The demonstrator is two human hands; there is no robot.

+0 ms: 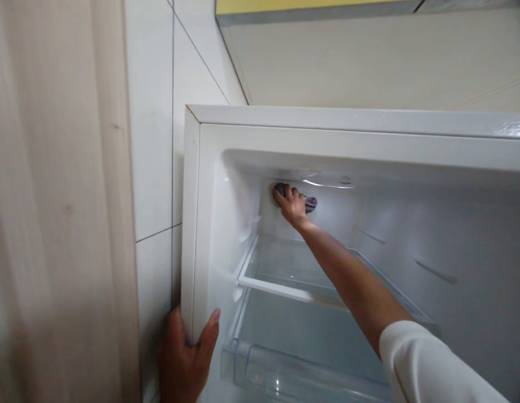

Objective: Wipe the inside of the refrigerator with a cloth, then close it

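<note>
My right hand (pixel 294 207) reaches deep into a white refrigerator (pixel 347 118), its fingers closed over a bunched grey cloth (pixel 311 204). The cloth is pressed against the back wall of the compartment, in the upper left corner just under the ceiling. At the lower left, my left hand (pixel 186 355) grips the refrigerator's left front edge, with the thumb on the inner side and the fingers around the outer side. Part of that grip is hidden behind the frame.
Below my right arm lies a glass shelf (pixel 293 290) with a white front trim. Lower down is a clear plastic drawer (pixel 310 364). A wooden panel (pixel 62 201) and a tiled wall (pixel 153 140) stand close on the left. A yellow-edged cabinet (pixel 318 6) hangs above.
</note>
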